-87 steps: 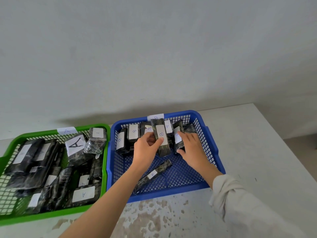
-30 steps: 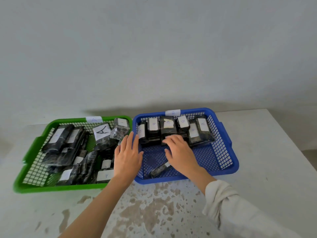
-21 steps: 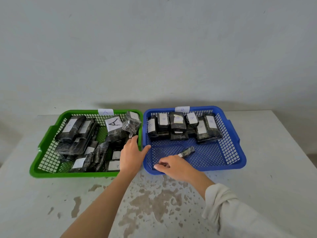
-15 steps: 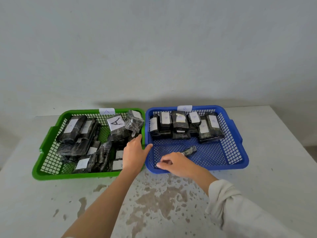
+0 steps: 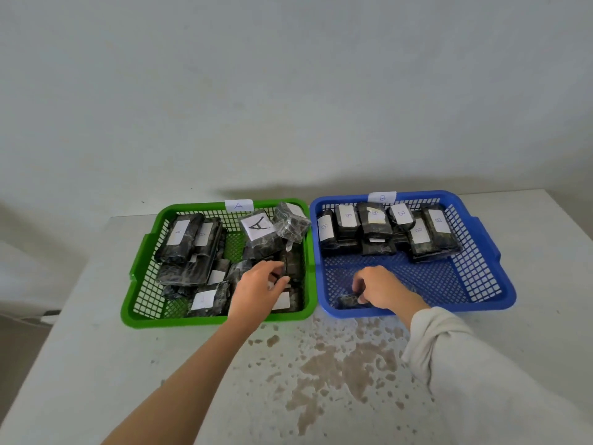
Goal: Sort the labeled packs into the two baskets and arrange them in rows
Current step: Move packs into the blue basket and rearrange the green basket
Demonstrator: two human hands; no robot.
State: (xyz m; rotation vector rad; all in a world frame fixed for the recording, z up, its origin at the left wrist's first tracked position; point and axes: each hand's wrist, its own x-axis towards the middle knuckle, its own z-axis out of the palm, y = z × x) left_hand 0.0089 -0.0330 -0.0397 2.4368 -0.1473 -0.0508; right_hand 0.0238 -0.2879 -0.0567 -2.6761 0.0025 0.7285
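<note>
Near the far edge of the table (image 5: 96,364), a green basket (image 5: 192,320) is filled with piled A packs (image 5: 179,236); the left hand (image 5: 256,292) is laid over the near-right ones, grip not discernible; in the neighbouring blue basket (image 5: 481,305), B packs (image 5: 348,220) are rowed along the far wall; a loose pack (image 5: 348,300) at its near-left corner is pinched by the right hand (image 5: 382,289).

A pale worktop (image 5: 96,364) filled the lower view, its paint worn away in brown flaked patches (image 5: 337,370) spread from the middle towards the near edge. A plain whitish wall (image 5: 288,91) rose behind the far edge, with a soft shadow along its foot. Beyond the left edge lay darker floor (image 5: 19,342).
</note>
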